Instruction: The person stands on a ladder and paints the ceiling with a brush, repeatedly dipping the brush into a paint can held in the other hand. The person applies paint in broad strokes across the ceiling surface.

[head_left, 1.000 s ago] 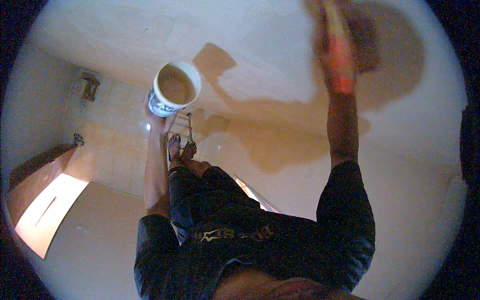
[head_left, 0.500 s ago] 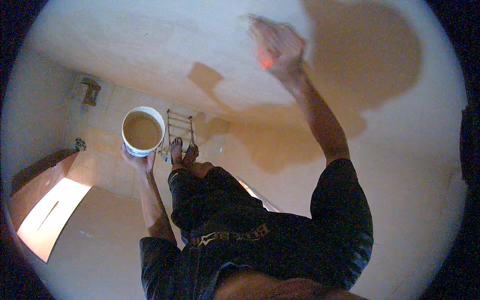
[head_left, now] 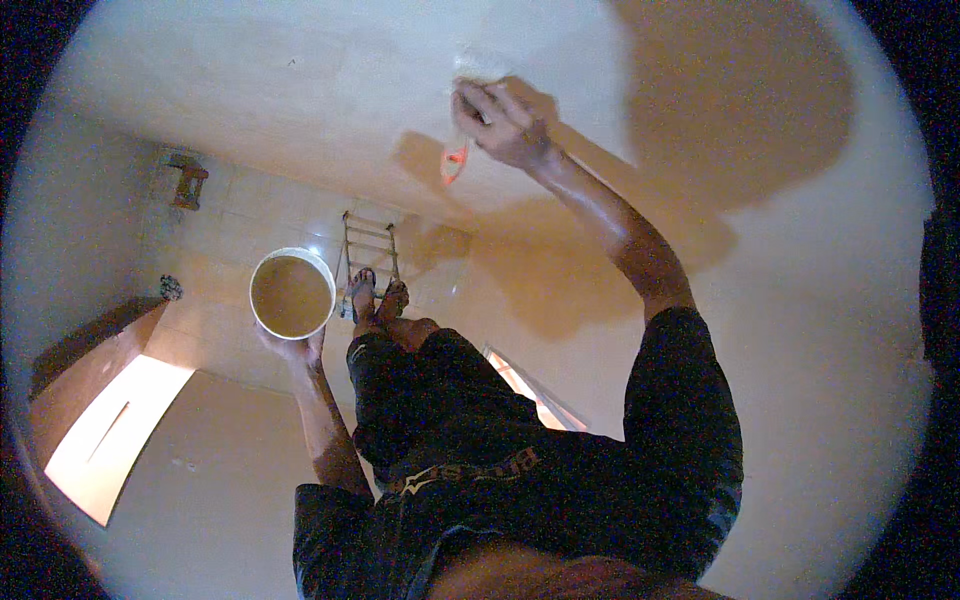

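Note:
My left hand supports a white bucket from below and by its side. Light brown liquid, like paint, fills much of it. Up at the pale wall, my right hand is closed around a paintbrush. The brush's orange handle end sticks out below the hand, and pale bristles show above the fingers against the wall. My fingers hide the middle of the brush.
My feet stand high on a ladder above the tiled floor. A small brown wooden object and a dark clump lie on the floor. To the left is a bright opening. Shadows fall on the wall.
My right hand has moved left and slightly down along the wall with the brush, and its wrist has turned. The bucket in my left hand sits slightly lower in view.

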A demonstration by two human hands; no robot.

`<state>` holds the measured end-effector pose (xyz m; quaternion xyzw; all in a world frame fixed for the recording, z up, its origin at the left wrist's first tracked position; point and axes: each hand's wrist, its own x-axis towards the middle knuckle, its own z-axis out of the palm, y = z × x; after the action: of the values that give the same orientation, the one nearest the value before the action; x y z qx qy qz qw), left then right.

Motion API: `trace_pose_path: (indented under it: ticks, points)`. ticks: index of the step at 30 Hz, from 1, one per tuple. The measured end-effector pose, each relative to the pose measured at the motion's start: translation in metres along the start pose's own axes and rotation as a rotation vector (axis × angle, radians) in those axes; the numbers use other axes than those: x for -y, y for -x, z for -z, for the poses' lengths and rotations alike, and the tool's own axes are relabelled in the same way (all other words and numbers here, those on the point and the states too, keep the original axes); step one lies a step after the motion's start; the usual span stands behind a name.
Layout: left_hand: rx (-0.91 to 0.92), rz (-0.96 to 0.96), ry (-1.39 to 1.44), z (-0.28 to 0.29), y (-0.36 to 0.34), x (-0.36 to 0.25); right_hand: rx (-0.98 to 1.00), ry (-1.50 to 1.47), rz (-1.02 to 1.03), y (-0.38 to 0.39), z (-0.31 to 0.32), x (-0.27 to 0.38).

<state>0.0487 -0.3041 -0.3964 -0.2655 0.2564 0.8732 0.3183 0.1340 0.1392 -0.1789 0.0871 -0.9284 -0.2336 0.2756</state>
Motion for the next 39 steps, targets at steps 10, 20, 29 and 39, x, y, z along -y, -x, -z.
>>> trace_pose_path:
  ticks: [10,20,29,39]
  points:
    - [0.201,0.065,-0.064,-0.013,0.015,0.001,0.019,-0.284,-0.402,0.012,0.006,-0.029]
    - [0.074,0.002,-0.131,0.003,-0.006,0.024,-0.214,-0.201,-0.353,-0.004,0.049,-0.074]
    - [0.078,0.048,-0.085,0.045,-0.02,0.045,-0.101,-0.338,-0.488,0.062,-0.031,-0.041]
    - [0.465,0.097,-0.015,0.033,-0.01,0.045,-0.388,0.14,-0.088,-0.042,0.154,-0.155]
